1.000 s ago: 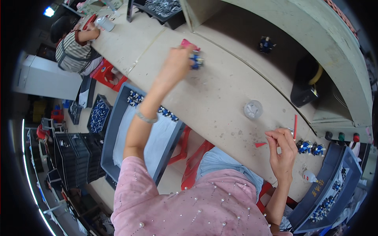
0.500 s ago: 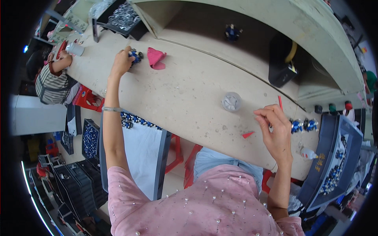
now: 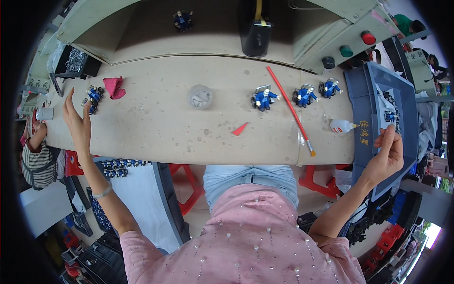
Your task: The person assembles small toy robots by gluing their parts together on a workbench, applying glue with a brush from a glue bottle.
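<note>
My left hand [image 3: 78,120] is raised over the far-left part of the table, fingers spread, with nothing in it. Just beyond its thumb stand small blue-and-black toy figures [image 3: 94,98]. At the right, my right hand [image 3: 388,158] reaches over the side of a blue-grey bin [image 3: 362,106]. Its index fingertip is close below a small blue figure [image 3: 390,116] in the bin; thumb and index look apart, while the other fingers curl. I cannot tell whether the fingertip touches the figure. Three more blue toy figures [image 3: 265,98] stand on the table between my hands.
A red paintbrush [image 3: 291,102] lies between the figures. Nearby are a small white glue bottle [image 3: 341,126], a clear cup [image 3: 200,97], a red scrap [image 3: 240,128] and a pink cloth [image 3: 113,87]. Shelving [image 3: 213,35] borders the back. A lined tray [image 3: 137,194] sits below left; a co-worker [image 3: 38,161] sits far left.
The view has swung right. My left hand has let go of the figures at the far left. My right hand has moved from over the table to the bin, uncovering a figure and the brush.
</note>
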`<state>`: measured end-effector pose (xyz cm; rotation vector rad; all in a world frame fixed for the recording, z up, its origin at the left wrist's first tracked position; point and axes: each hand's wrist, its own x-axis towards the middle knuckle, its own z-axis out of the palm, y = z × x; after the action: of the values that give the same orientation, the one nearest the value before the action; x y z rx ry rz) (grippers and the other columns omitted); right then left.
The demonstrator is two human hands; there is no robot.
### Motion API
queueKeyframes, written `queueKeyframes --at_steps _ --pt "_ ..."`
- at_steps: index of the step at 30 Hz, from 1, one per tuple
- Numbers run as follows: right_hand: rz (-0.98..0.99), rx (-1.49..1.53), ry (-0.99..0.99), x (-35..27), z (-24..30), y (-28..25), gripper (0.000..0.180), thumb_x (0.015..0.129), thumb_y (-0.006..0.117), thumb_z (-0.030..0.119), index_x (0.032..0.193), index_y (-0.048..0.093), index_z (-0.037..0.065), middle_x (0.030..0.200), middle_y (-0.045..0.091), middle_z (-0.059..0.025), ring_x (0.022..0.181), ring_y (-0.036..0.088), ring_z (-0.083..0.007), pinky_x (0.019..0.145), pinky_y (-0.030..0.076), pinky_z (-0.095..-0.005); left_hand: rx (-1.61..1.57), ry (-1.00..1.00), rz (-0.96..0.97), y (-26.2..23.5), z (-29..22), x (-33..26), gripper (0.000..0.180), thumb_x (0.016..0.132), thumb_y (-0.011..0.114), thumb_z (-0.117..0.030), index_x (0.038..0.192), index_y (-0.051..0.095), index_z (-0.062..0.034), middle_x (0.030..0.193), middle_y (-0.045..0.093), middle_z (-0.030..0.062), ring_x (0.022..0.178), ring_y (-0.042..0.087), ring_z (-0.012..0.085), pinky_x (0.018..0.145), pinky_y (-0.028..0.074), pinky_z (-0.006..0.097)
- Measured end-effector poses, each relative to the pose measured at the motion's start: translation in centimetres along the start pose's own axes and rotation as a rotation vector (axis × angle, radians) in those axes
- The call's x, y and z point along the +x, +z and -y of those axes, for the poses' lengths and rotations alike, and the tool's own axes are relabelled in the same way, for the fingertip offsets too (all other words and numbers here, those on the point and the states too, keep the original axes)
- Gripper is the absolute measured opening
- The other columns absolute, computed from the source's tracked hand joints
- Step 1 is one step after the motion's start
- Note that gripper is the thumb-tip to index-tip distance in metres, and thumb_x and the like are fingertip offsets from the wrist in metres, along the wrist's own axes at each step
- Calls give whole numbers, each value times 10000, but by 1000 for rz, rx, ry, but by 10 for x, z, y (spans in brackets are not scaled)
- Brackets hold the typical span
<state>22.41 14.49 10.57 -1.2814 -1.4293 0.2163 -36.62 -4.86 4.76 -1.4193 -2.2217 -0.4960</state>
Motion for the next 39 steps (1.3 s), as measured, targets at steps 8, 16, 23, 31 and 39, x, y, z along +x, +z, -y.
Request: queueKeyframes --at_steps 8,16,23,31,39 --pt "-21 -82 -68 14 -43 -38 289 888 649 130 638 572 8 566 546 -2 518 435 -38 495 290 -189 -495 -32 22 -39 -227 -40 464 851 592 30 1297 502 -59 1337 499 109 1246 471 234 1002 412 400" --pt "-109 -121 51 9 -77 -84 280 889 655 130 646 592 7 564 529 -1 524 439 -40 512 297 -184 -869 2 288 3 -348 -72 470 754 640 43 1206 567 -61 1262 532 151 1159 528 301 915 445 379" --pt "-142 -15 37 -25 -71 -74 231 881 631 69 666 589 -5 594 551 -21 537 450 -47 509 312 -188 -933 -28 369 18 -373 -87 459 747 632 58 1188 578 -59 1251 532 143 1121 551 298 907 457 377" --pt "492 100 70 -69 -63 33 405 803 680 69 1172 542 -26 1016 605 -128 904 573 -190 805 461 -309 -1016 -148 383 30 -379 -87 504 770 593 63 1256 536 -60 1280 525 112 1176 519 241 930 464 368" --pt "616 38 80 -48 -83 99 509 772 717 113 1216 519 -39 1137 581 -198 1071 569 -304 913 451 -386 -1050 -227 394 37 -362 -91 535 782 599 53 1295 491 -53 1301 519 107 1167 523 236 923 461 370"
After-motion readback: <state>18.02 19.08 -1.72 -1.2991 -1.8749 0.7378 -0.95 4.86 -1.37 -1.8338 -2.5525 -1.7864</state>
